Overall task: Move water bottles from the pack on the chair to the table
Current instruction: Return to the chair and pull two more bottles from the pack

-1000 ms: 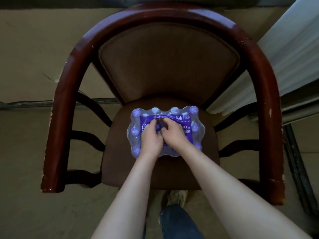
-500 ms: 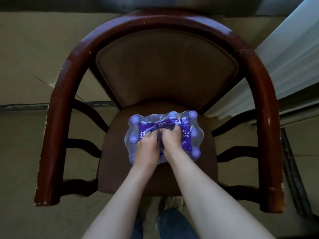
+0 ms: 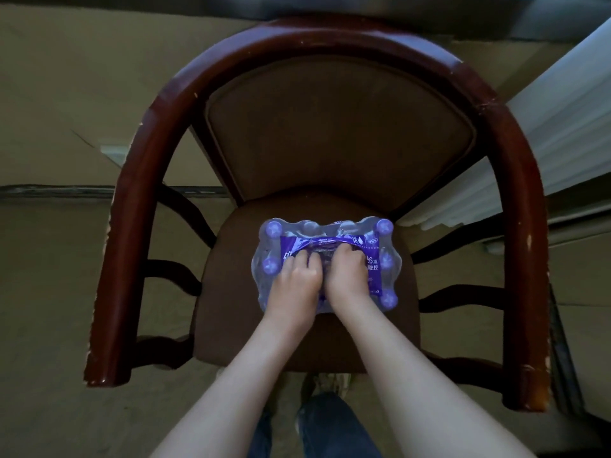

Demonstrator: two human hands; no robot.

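A shrink-wrapped pack of water bottles [image 3: 385,259] with purple caps and a purple label sits on the brown seat of a dark wooden armchair [image 3: 231,309]. My left hand [image 3: 294,279] and my right hand [image 3: 347,276] rest side by side on top of the pack, fingers curled into the plastic wrap at its middle. The wrap is bunched and stretched into a ridge just beyond my fingertips. Several caps show around the pack's edges; the middle bottles are hidden under my hands.
The chair's curved red-brown armrest [image 3: 132,226] rings the seat on both sides and behind. A white cloth or curtain [image 3: 562,127] hangs at the right. Tan floor [image 3: 49,292] lies at the left. My jeans [image 3: 330,428] and a shoe show below the seat.
My fingers have dug deeper into the wrap and pulled it, so the plastic is now bunched up along the far side. The pack has deformed slightly.
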